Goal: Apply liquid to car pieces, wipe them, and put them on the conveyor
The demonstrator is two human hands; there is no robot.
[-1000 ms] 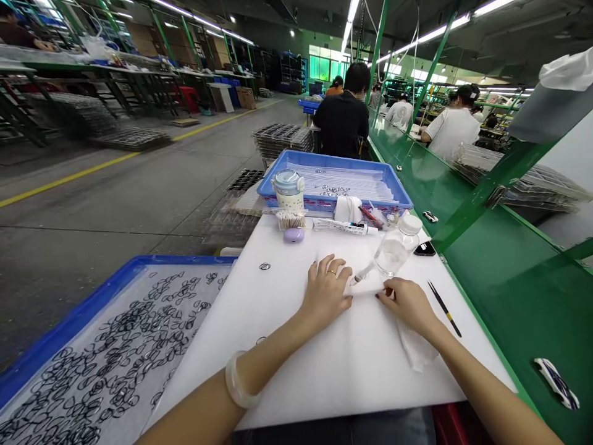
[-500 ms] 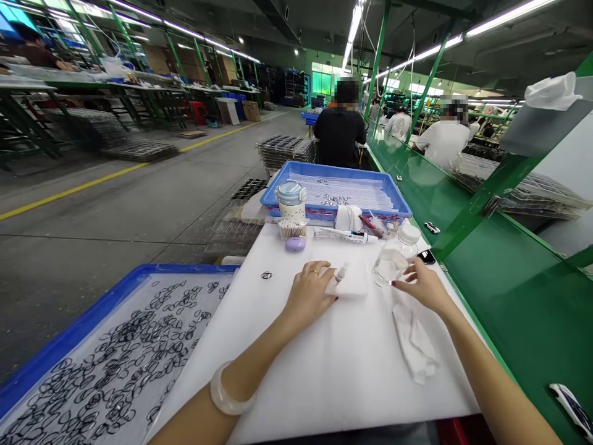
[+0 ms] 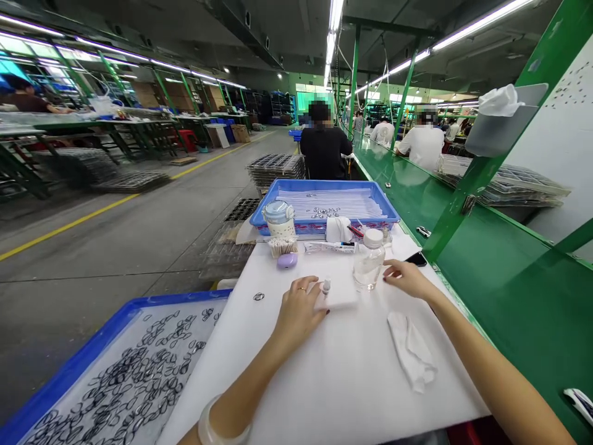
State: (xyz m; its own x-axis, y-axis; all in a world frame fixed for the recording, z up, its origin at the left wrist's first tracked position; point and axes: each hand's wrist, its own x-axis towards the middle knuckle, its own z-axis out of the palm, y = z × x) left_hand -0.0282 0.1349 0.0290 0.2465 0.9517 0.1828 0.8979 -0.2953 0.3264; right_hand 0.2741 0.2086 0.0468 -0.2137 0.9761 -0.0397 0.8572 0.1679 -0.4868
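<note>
My left hand (image 3: 301,309) rests at the left edge of a white foam block (image 3: 345,296), its fingers bent around a small clear bottle (image 3: 327,287) that stands nearly upright; the exact contact is partly hidden. To the right, a clear bottle with a white cap (image 3: 369,262) stands upright on the white work surface (image 3: 333,377), with clear liquid inside. Just beside it is my right hand (image 3: 407,279), fingers apart and slightly curled, holding nothing. A crumpled white cloth (image 3: 411,352) lies nearer to me, below the right hand.
Beyond stand a lidded cup (image 3: 278,219), cotton swabs (image 3: 282,246), a purple case (image 3: 287,261) and a blue tray (image 3: 389,213). A second blue tray (image 3: 115,304) at left holds many dark rings. A green post (image 3: 456,216) rises at right. A co-worker (image 3: 324,151) sits ahead.
The capped bottle has gone from tilted in my right hand to upright on the table, and that hand has let go. The small bottle by my left hand is more upright. The view has shifted.
</note>
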